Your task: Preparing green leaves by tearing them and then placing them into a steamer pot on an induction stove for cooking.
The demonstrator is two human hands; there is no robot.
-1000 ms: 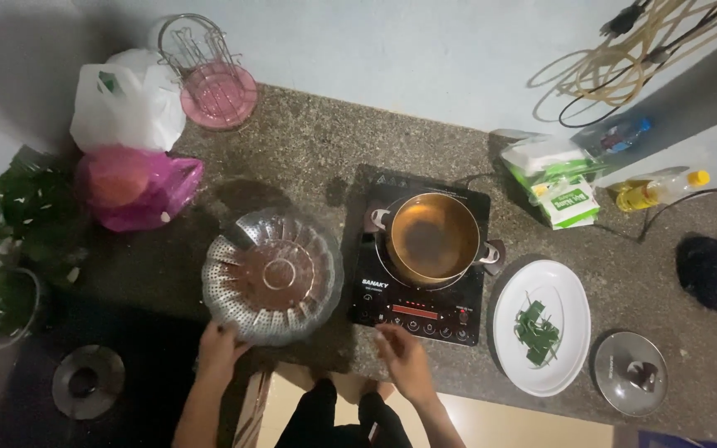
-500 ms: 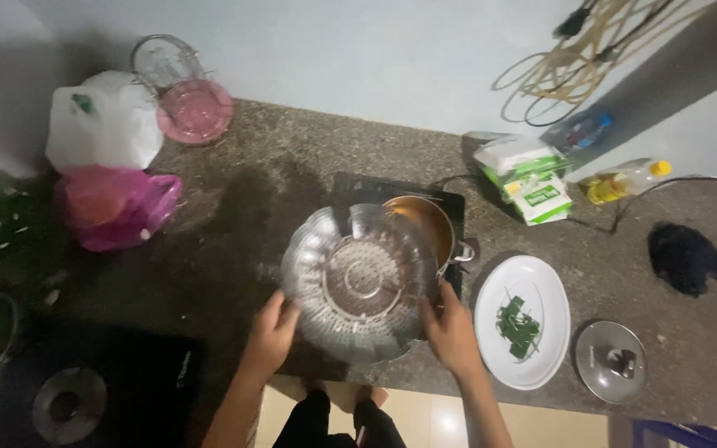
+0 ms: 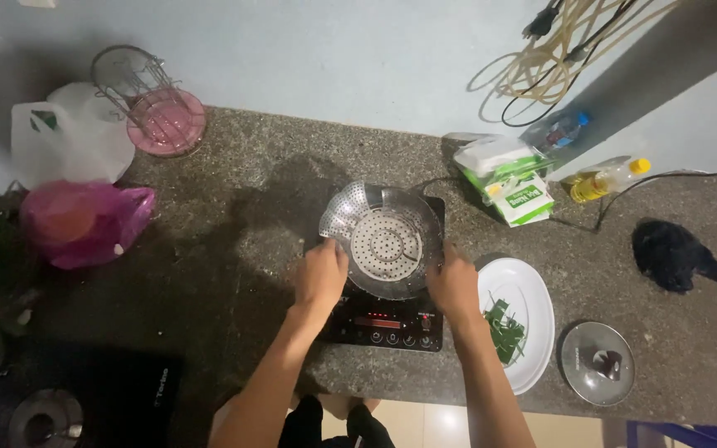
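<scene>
Both my hands grip the round steamer basket [image 3: 385, 242] rim: left hand [image 3: 321, 274] at 8 o'clock, right hand [image 3: 455, 286] at 4, over the cooker [image 3: 383, 323].

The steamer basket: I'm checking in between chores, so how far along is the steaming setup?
Done: the steamer basket sits over the pot on the black cooktop, and cut green leaves lie on the white plate. In hand: the left hand and right hand grip the basket's rim on either side. Left: the basket is empty, and the glass lid lies on the counter.
</scene>
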